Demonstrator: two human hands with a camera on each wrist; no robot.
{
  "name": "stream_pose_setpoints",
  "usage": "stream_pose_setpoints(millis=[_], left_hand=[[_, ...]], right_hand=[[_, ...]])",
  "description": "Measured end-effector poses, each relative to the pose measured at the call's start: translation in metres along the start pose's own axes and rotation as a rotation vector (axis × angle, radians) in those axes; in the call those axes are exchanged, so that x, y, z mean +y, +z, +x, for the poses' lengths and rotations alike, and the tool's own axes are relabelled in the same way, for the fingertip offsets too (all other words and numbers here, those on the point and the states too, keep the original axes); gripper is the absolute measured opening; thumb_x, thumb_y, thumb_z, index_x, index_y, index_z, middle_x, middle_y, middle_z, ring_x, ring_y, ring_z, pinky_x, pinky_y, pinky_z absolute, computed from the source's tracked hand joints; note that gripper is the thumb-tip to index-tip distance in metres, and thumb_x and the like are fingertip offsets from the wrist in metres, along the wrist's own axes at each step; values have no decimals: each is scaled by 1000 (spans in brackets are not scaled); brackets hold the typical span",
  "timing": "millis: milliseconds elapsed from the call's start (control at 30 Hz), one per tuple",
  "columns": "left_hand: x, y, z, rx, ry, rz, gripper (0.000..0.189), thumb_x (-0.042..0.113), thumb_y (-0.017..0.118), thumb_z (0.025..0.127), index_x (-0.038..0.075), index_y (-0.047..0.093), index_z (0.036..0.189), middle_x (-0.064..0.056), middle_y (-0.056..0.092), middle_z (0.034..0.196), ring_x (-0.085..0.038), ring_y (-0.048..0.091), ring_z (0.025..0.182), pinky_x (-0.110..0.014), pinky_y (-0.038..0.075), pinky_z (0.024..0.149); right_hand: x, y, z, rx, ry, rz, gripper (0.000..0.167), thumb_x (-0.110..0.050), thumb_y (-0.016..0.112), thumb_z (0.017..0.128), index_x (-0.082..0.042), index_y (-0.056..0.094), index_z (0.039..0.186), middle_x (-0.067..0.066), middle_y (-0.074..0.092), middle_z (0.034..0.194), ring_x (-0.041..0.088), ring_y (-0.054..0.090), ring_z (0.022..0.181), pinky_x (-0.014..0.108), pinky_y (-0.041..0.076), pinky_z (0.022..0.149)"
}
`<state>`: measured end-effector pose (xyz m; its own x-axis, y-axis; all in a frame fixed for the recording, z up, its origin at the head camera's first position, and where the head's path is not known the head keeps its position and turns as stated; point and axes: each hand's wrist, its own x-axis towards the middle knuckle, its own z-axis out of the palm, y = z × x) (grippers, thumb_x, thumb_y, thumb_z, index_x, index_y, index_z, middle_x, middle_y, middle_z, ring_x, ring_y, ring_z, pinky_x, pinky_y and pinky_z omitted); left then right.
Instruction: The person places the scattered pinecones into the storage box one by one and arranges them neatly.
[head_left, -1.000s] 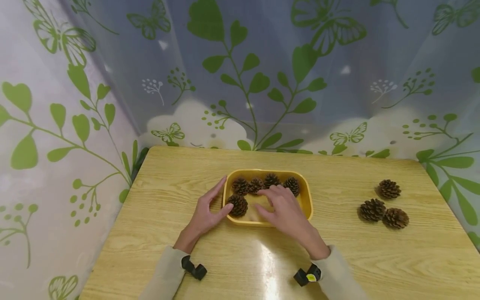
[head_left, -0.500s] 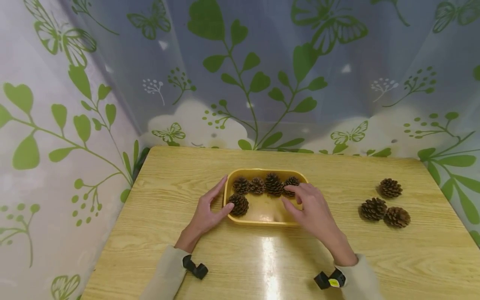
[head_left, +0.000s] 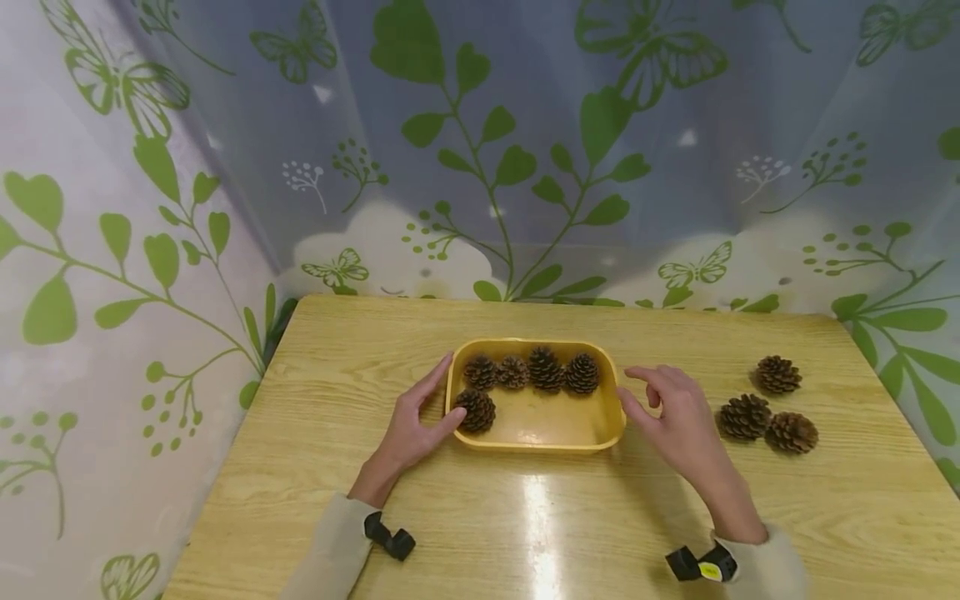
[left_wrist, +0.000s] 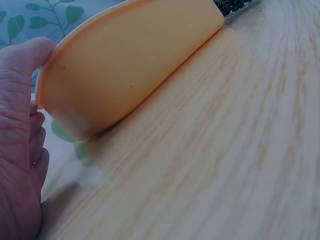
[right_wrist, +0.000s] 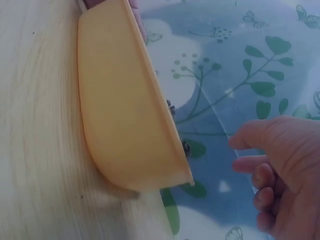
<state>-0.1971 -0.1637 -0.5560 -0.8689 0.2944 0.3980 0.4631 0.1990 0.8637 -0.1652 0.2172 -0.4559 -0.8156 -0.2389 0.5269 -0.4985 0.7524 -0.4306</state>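
Observation:
A yellow plastic tray [head_left: 555, 423] stands on the table with several brown pine cones in it. Most of these line its back side, and one pine cone [head_left: 477, 411] sits at the front left. My left hand [head_left: 408, 431] holds the tray's left end, thumb over the rim and fingers along the outside, as the left wrist view [left_wrist: 17, 115] of the hand also shows. Just off the tray's right end is my right hand [head_left: 678, 425], holding nothing. Its thumb and index finger are apart, the other fingers loosely bent.
On the right of the wooden table [head_left: 337, 350] lie three more pine cones: one at the back [head_left: 777, 375], and a dark cone [head_left: 744, 417] beside a browner cone [head_left: 792, 432]. A leaf-patterned curtain [head_left: 480, 208] hangs behind the table and on its left.
My right hand has moved right, from above the tray's inside to beyond its right end. The cone near the back middle now stands in full view. My left hand stays put.

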Motion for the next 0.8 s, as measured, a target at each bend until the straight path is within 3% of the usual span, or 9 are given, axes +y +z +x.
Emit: stream_pose_setpoints(millis=[167,567,800], left_hand=[[-1,1,-1,1,2,-5,83,4,76,91,10,35,164,-11,37,167,-32,34,154,-37,28,127],[-1,0,-1,-5,13,1,81,9,75,94,14,35,164,-7,37,167,-28,34,154,-33,28,126],[7,1,1,1,6,-2,81,-1,73,91,4,35,163,-16,37,166,-34,34,154,-30,27,126]], right_hand=[[4,-4,-3,8,10,-26,26,-5,83,86,1,77,111,-7,42,67,9,32,62,27,31,58],[17,-15,-9,1,63,-80,31,-9,86,85,1,77,113,-5,43,66,9,31,60,26,28,54],[25,-20,-13,5,86,-116,34,-11,87,83,2,76,113,-4,44,66,10,32,57,26,29,53]])
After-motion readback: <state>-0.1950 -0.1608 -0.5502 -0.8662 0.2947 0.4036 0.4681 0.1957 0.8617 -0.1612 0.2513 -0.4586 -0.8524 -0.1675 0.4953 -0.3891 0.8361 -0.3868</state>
